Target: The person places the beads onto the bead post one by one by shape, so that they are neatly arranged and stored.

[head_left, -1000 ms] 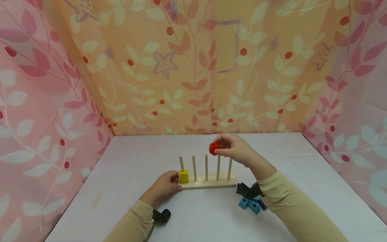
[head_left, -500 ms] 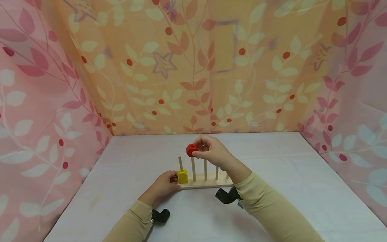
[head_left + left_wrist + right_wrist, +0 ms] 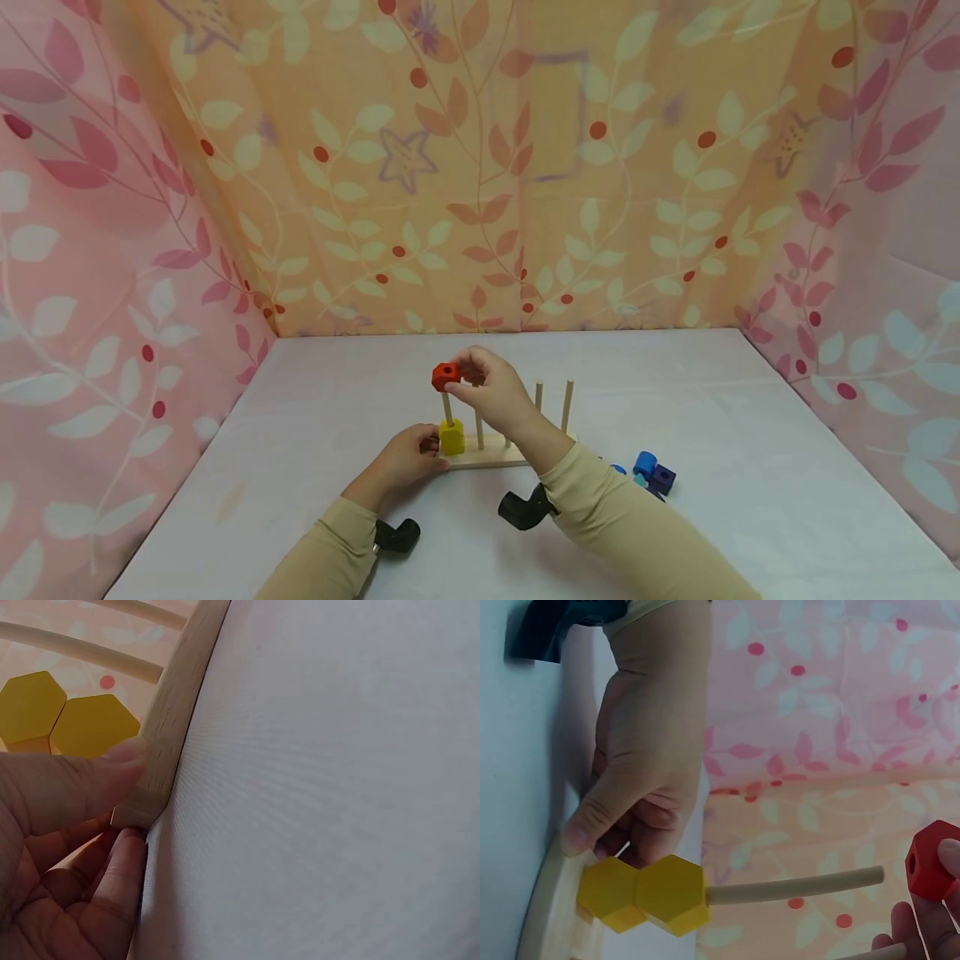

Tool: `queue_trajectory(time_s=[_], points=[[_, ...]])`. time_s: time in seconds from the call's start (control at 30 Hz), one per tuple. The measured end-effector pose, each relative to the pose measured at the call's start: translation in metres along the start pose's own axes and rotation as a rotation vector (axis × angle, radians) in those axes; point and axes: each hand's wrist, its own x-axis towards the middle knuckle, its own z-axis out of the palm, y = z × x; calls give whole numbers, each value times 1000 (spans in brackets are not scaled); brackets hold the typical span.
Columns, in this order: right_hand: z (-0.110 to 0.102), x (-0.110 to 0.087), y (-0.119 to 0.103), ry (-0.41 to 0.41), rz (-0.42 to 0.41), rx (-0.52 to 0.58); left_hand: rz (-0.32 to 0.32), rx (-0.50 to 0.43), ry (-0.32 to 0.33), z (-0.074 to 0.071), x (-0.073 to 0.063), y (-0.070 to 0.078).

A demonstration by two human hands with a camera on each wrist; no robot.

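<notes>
Both arms wear long, close-fitting beige sleeves, soft knit-like fabric, plain, no print. Cuffs end right behind each grip. Small black angled camera unit strapped under the right wrist, just behind the right grip; matching black unit under the left wrist, behind the left grip. Both grips bare, no gloves.
</notes>
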Motion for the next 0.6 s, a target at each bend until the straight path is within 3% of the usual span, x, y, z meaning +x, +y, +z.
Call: queue_trajectory(time_s=[0.6], points=[[15, 1, 12, 76, 43, -8, 2, -31, -7, 0, 1, -4]])
